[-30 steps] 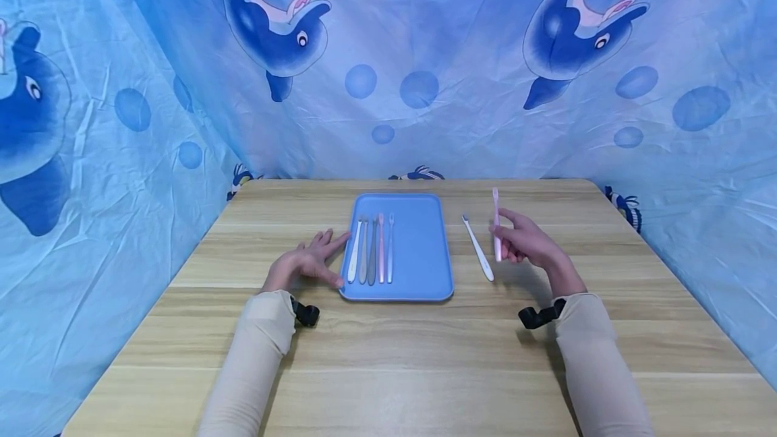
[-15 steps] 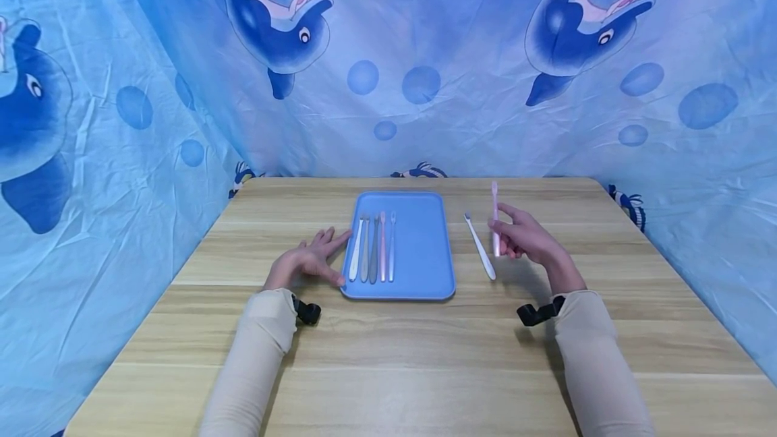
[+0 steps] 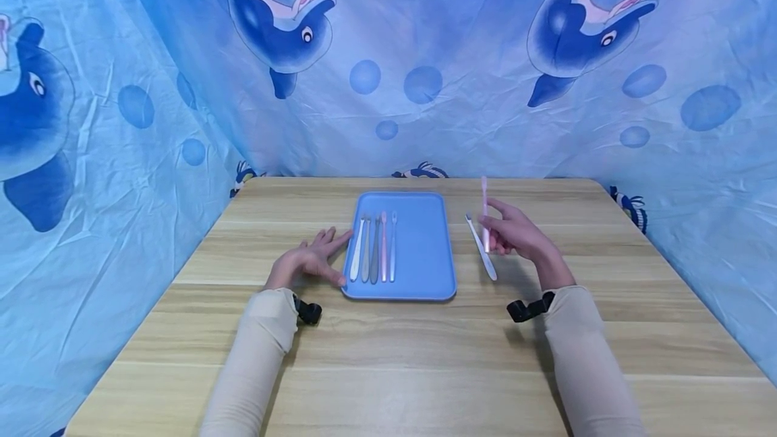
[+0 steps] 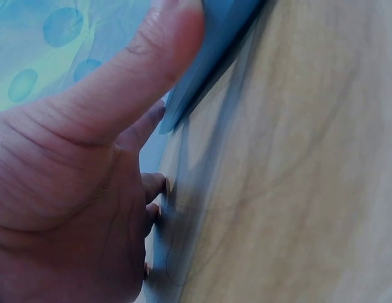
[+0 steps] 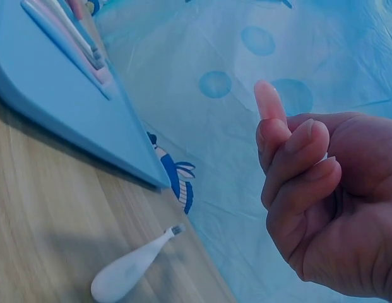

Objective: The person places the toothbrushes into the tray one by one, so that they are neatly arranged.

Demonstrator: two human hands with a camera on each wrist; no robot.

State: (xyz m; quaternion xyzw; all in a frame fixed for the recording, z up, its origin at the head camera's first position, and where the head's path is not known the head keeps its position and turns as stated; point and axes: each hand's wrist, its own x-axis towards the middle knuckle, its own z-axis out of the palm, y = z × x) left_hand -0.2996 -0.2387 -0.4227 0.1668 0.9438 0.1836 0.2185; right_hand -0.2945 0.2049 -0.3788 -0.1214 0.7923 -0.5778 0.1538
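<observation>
My right hand (image 3: 516, 233) pinches a pink toothbrush (image 3: 485, 199) above the table, its bristle end pointing away; in the right wrist view curled fingers hide most of it. Just beneath and to the left, a white toothbrush (image 3: 484, 256) lies slanted on the tabletop. A blue tray (image 3: 425, 241) bears several toothbrushes side by side in its left half, among them a white one (image 3: 357, 255), a dark grey one (image 3: 374, 258) and a pink one (image 3: 384, 251). My left hand (image 3: 309, 261) has its fingers spread, with thumb and index finger touching the tray's left rim.
A wooden table (image 3: 394, 369) carries everything. Behind it and at both sides hangs a blue curtain (image 3: 388, 39) printed with dolphins. Each wrist wears a small black camera, such as the right one (image 3: 528, 309).
My right hand has lifted the pink toothbrush slightly and moved it left, over the white toothbrush on the table. The left hand keeps its place at the tray.
</observation>
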